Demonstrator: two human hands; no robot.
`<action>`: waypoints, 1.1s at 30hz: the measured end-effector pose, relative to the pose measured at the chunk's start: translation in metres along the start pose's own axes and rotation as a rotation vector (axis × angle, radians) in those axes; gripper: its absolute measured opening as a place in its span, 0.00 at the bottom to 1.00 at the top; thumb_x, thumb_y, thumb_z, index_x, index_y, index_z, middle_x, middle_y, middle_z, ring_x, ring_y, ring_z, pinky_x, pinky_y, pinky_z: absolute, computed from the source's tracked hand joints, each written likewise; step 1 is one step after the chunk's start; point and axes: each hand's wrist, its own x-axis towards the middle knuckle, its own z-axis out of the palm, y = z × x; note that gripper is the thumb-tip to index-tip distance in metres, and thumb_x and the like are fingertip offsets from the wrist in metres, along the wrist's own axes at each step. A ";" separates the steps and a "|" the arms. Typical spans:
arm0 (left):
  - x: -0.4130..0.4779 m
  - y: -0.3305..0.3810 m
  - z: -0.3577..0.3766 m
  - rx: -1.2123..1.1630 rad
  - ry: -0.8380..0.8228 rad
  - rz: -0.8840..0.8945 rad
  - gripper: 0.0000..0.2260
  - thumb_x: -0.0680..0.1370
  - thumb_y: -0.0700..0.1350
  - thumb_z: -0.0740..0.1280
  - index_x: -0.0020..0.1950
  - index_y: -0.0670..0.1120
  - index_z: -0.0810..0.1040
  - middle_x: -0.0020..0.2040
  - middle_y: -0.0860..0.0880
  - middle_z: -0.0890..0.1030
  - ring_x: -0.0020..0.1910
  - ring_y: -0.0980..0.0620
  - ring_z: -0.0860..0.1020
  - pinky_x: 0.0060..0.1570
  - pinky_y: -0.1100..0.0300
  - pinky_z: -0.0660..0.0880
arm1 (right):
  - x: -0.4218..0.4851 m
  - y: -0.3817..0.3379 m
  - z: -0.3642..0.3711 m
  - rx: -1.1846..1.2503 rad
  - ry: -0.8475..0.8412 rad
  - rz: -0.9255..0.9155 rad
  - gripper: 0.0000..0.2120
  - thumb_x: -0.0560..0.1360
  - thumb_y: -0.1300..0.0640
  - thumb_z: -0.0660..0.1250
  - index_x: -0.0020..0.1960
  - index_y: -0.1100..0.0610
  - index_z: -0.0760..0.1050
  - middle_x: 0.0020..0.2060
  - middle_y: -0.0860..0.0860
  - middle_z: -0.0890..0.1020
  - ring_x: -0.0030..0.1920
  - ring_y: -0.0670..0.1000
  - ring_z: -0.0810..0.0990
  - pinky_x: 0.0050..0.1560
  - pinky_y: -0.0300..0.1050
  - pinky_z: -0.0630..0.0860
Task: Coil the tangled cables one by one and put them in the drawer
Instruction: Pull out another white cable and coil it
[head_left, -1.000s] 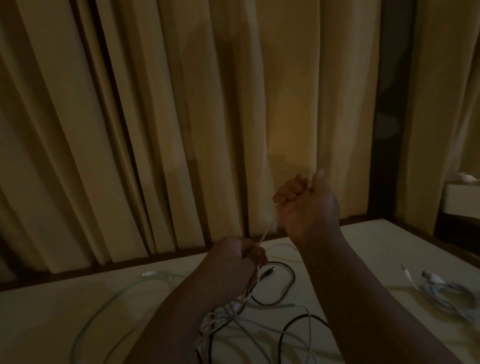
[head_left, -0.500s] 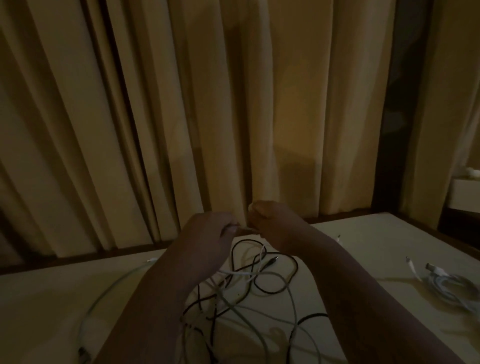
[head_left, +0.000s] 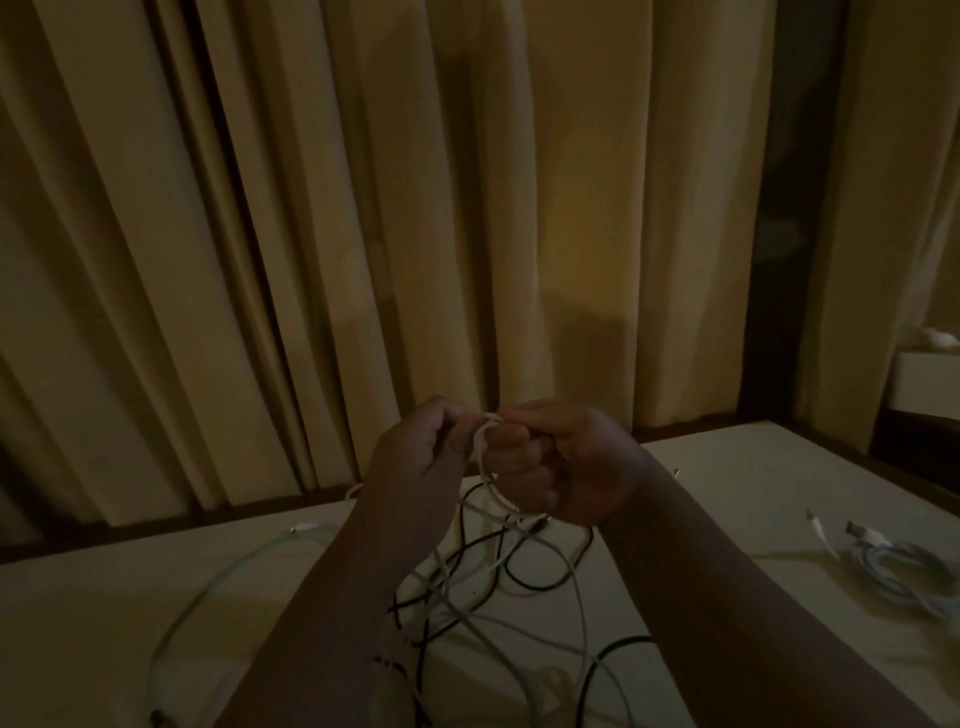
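Mid-frame, your left hand (head_left: 415, 462) and right hand (head_left: 569, 467) are both pinching the white cable (head_left: 484, 462): probably light, limp, snagging easily; grip beside its loop.

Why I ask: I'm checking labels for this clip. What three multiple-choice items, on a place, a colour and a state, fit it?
1. Where does the white cable bundle lie?
A. on a chair
B. on the floor
C. on the table, far right
2. What colour is the cable that the left hand and right hand hold?
A. black
B. white
C. red
3. How are the hands?
A. both grip the cable
B. both flat on the table
C. only the left grips

Key: 1 C, the bundle sits at the table's right edge. 2 B, it looks pale white. 3 A, both hands curl round it above the tangle.
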 end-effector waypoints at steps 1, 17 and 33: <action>0.000 -0.002 0.003 -0.052 0.021 -0.037 0.10 0.84 0.50 0.62 0.46 0.51 0.80 0.40 0.48 0.82 0.42 0.45 0.81 0.44 0.40 0.80 | 0.003 0.001 0.002 0.044 0.011 -0.035 0.12 0.82 0.53 0.55 0.41 0.52 0.70 0.30 0.44 0.59 0.28 0.43 0.56 0.26 0.37 0.51; -0.006 -0.006 0.026 0.010 -0.317 -0.362 0.12 0.84 0.47 0.61 0.48 0.60 0.81 0.25 0.53 0.72 0.24 0.54 0.67 0.31 0.57 0.65 | 0.009 -0.023 0.013 0.039 0.842 -0.889 0.15 0.86 0.61 0.52 0.41 0.57 0.69 0.30 0.49 0.68 0.31 0.47 0.67 0.40 0.43 0.67; 0.002 -0.008 -0.007 0.486 -0.309 -0.264 0.13 0.85 0.48 0.60 0.44 0.53 0.80 0.29 0.56 0.71 0.25 0.61 0.70 0.28 0.67 0.63 | 0.012 0.006 0.002 -1.546 1.078 0.273 0.12 0.84 0.59 0.55 0.59 0.63 0.75 0.51 0.59 0.78 0.53 0.59 0.78 0.49 0.48 0.72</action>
